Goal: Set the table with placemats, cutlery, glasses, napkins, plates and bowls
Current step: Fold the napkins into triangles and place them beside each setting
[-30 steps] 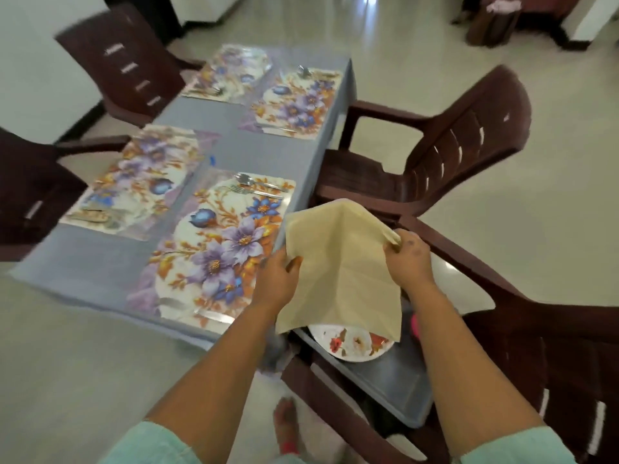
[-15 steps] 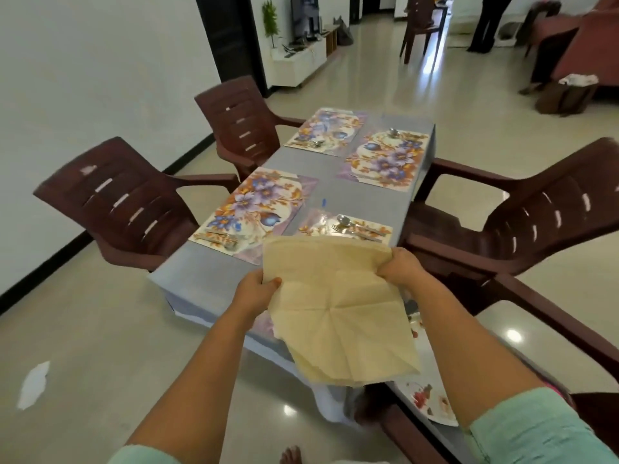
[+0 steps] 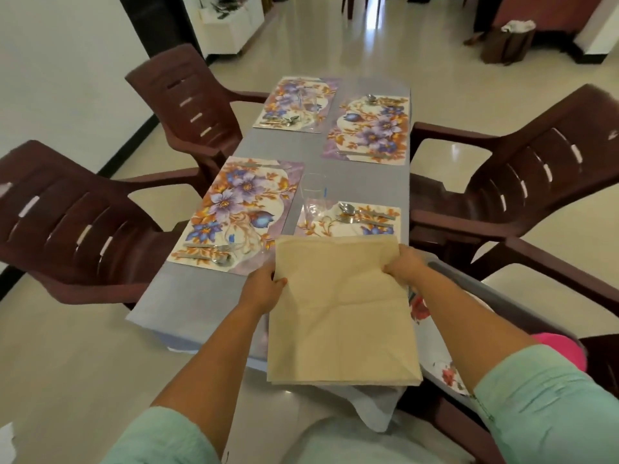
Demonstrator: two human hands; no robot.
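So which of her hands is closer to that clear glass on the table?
Left, though narrowly. The glass stands beyond the napkin; the left hand grips the napkin's left edge, the right hand its right edge, farther across.

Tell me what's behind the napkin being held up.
The napkin hides most of the near-right placemat; only its far strip with cutlery shows. Whatever lies on the covered part cannot be seen.

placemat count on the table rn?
4. Far left placemat, far right placemat, near left placemat, near right placemat, its near part covered by the napkin. More hidden under the napkin seems unlikely.
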